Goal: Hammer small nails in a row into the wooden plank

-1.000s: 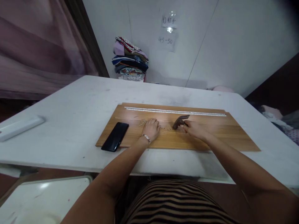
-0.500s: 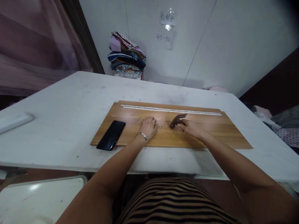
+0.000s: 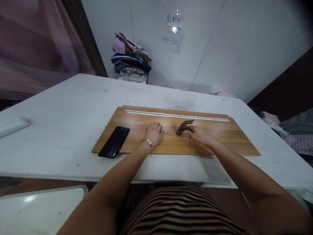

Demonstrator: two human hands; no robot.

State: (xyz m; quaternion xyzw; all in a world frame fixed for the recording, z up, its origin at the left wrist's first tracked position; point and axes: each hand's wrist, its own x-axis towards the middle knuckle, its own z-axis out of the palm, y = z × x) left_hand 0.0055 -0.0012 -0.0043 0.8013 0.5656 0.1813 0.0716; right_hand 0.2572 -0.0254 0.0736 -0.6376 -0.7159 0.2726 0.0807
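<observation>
My right hand [image 3: 195, 134] grips a dark claw hammer [image 3: 184, 127] close to its head, which is over the wooden board [image 3: 220, 140]. My left hand [image 3: 154, 132] lies palm down on the same board, its fingers stretched forward and wearing a bracelet at the wrist. Just beyond its fingers on the left lie several loose nails [image 3: 144, 127]. A row of small dark marks or nail heads [image 3: 168, 133] runs across the board between my two hands; they are too small to tell apart.
A black phone [image 3: 113, 142] rests on the board's left end. Two white measuring strips [image 3: 176, 115] run along its far edge. The board lies on a white-covered table [image 3: 61, 130]. Folded clothes [image 3: 132, 58] are stacked by the wall, and a white object [image 3: 13, 126] sits at the left.
The whole view has shifted slightly, so everything appears a little further left. Both hands and the hammer hold nearly the same places on the board.
</observation>
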